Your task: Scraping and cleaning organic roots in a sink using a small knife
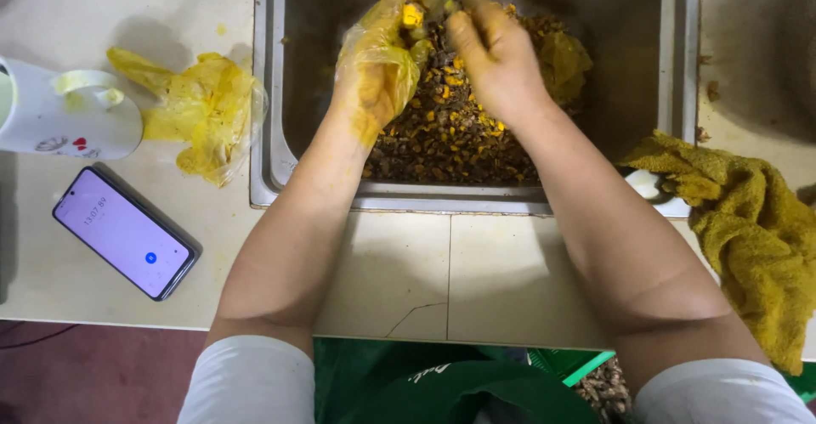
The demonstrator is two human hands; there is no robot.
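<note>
At the far left of the tabletop (pixel 399 262) we see a white mug (pixel 64 118) lying on its side, small dark and red marks on its wall, its handle smeared yellow; below it a phone (pixel 125 231) lies face up with its screen lit pale violet, set well apart from the wet work, we judge, to keep it clean; just right of the mug a crumpled yellow-stained plastic glove (pixel 204 110) rests against the rim of the steel sink (pixel 268 93), near enough to be picked up again.

Inside the sink sits a heap of chopped brown and yellow root pieces (pixel 442 131), piled toward the near wall; the basin keeps the staining bits off the tiles. Our left hand (pixel 378 63), in a thin plastic glove stained yellow, has its grip closed on a yellow chunk (pixel 412 12) at the top of the heap; our right hand (pixel 493 59) is bare and stained, fingers stretched loosely, the grip wide and holding nothing that we can make out, though motion blur leaves this uncertain; it hovers over the heap beside the left.

At the right, a mustard-coloured towel (pixel 748 228) is draped over the sink's corner and the tabletop, within reach for wiping; beneath the edge we glimpse a green apron (pixel 425 386).
</note>
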